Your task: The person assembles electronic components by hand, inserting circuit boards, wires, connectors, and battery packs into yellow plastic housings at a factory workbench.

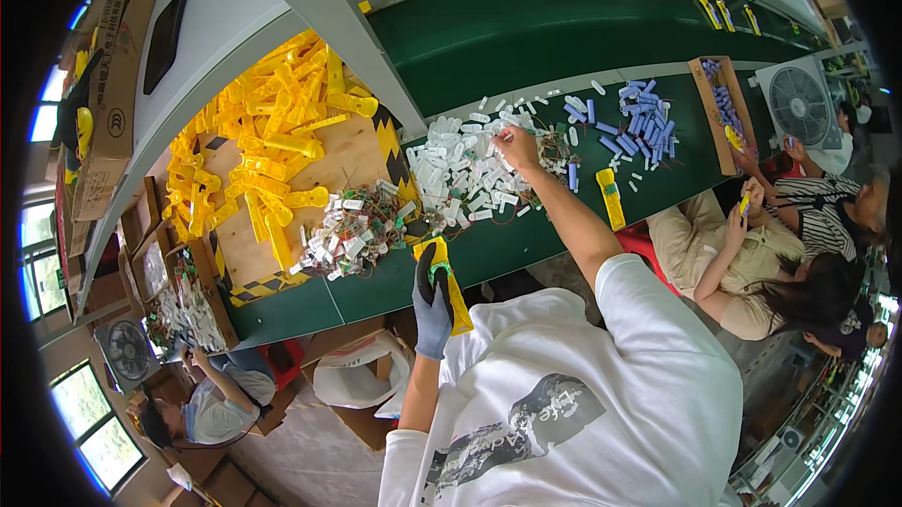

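My left hand (433,314), in a grey and black glove, is closed round a yellow plastic housing (458,305) at the table's near edge. A bit of green circuit board shows in the housing beside the thumb. My bare right hand (517,147) reaches over a heap of clear and white plastic pieces (460,169). Its fingertips are pinched together among them; what they hold is too small to tell. Left of that heap lies a tangle of wired circuit boards with white parts (355,234). Right of my right hand lie blue-purple cylindrical battery cells (646,122).
Many yellow housings (272,145) pile on a wooden board with striped edges. A single yellow housing (611,199) lies near the table's right front edge. A carton of cells (719,117) stands beyond. A grey post (362,46) rises behind. Co-workers sit right and lower left.
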`<state>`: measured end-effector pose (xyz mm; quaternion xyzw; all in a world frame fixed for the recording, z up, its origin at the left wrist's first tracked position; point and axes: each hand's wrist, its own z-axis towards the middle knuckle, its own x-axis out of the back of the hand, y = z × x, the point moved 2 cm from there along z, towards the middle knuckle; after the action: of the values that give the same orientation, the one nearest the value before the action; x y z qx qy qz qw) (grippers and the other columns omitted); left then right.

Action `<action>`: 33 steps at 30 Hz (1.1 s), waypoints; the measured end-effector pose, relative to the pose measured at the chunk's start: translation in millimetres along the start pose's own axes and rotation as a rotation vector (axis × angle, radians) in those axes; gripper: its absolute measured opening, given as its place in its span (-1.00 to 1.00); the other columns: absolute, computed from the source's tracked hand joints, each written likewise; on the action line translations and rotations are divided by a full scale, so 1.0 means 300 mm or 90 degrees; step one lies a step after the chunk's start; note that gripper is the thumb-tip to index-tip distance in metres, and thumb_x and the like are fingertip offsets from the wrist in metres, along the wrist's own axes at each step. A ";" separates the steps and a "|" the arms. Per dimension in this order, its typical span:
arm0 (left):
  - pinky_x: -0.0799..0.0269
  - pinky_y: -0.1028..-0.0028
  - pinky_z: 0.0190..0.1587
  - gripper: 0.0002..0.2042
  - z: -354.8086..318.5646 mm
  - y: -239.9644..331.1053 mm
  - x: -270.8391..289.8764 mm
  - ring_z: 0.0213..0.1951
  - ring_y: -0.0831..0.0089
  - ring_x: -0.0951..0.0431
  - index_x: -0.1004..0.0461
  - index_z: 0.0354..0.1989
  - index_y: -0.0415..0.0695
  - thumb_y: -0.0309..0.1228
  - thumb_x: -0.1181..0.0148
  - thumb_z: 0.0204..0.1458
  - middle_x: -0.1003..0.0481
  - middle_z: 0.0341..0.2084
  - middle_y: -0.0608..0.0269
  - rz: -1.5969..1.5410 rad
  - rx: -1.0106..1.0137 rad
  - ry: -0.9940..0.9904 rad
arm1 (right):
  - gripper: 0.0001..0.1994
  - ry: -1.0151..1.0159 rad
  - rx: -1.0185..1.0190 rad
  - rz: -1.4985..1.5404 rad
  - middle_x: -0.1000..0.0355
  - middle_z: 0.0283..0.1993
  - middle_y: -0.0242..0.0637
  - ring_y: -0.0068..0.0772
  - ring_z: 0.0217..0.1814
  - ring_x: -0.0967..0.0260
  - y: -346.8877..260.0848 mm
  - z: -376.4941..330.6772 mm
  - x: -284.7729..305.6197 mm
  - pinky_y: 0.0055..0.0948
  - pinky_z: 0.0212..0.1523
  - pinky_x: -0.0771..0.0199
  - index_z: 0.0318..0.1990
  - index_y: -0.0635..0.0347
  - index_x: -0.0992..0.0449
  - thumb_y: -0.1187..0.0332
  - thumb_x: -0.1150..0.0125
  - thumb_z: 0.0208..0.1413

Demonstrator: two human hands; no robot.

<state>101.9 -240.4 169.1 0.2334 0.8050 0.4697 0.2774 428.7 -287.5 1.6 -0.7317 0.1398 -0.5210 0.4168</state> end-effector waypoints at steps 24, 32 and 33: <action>-0.34 0.45 -0.30 -0.84 -0.047 0.326 0.017 -0.39 0.41 -0.42 -0.35 -0.16 -0.23 -0.54 0.07 0.10 -0.43 -0.39 0.12 0.140 -0.273 0.018 | -0.81 -0.325 0.054 0.398 -0.35 -0.44 -0.48 -0.75 -0.43 -0.29 -0.832 -0.761 0.285 -0.70 -0.39 -0.34 -0.18 0.30 -0.46 0.38 -0.17 0.11; -0.35 0.42 -0.24 -0.79 -0.070 0.355 0.007 -0.33 0.27 -0.44 -0.35 -0.15 -0.25 -0.62 0.07 0.02 -0.39 -0.35 0.05 0.242 -0.365 -0.008 | -0.62 -0.224 0.067 0.380 -0.52 -0.25 -0.16 -0.54 -0.24 -0.47 -0.852 -0.831 0.280 -0.56 -0.23 -0.46 0.07 0.33 -0.39 0.44 -0.19 0.07; -0.35 0.41 -0.24 -0.78 -0.068 0.355 0.006 -0.32 0.25 -0.43 -0.35 -0.16 -0.26 -0.63 0.07 0.00 -0.38 -0.35 0.04 0.247 -0.354 0.002 | -0.62 -0.222 0.064 0.387 -0.52 -0.25 -0.16 -0.54 -0.24 -0.47 -0.848 -0.830 0.273 -0.56 -0.23 -0.46 0.07 0.33 -0.39 0.44 -0.19 0.07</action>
<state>99.2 -204.2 271.1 0.2970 0.5870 0.7156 0.2349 185.6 -299.5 274.1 -0.7132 0.2519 -0.2465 0.6058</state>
